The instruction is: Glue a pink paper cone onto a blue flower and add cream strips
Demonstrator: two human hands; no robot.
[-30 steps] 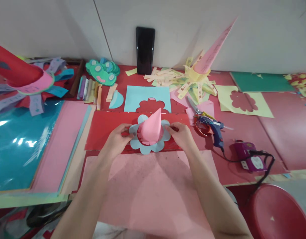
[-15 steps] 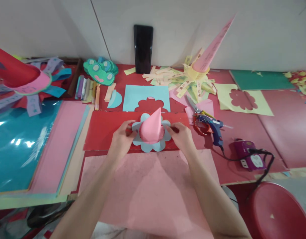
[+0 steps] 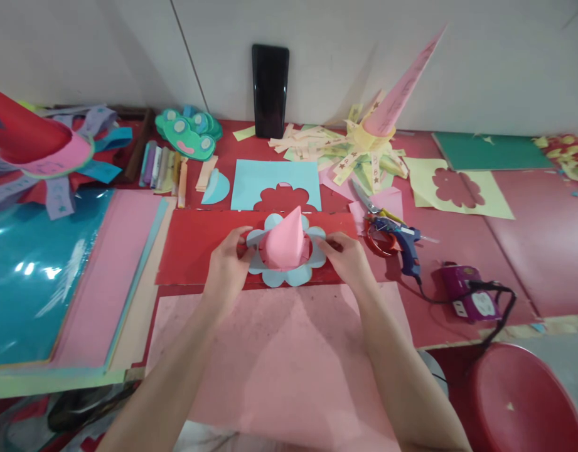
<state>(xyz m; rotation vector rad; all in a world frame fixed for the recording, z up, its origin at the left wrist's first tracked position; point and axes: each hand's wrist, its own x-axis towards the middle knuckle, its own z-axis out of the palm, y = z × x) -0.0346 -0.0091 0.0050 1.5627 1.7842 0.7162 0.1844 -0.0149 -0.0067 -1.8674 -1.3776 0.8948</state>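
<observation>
Pinching the petals between thumb and fingers, the left hand (image 3: pixel 228 260) grasps the left edge of a light blue paper flower (image 3: pixel 273 277), and the right hand (image 3: pixel 347 257) grasps its right edge in the same way. The flower lies over a red board (image 3: pixel 189 251) in the middle of the table, with a short pink cone (image 3: pixel 283 243) standing up in its central opening, the tip leaning slightly right. Whether the flower touches the board cannot be told.

On the near side is a large pink sheet (image 3: pixel 279 358). Just beyond the board lies a blue sheet (image 3: pixel 248 179) with a scalloped cut-out, and farther back a black phone (image 3: pixel 270 91) leans against the wall. To the right are scissors (image 3: pixel 364 196), a roll of tape (image 3: pixel 380 243) and a blue glue gun (image 3: pixel 407 247); to the far left, green paper frogs (image 3: pixel 187 135) sit near some markers (image 3: pixel 157 168).
</observation>
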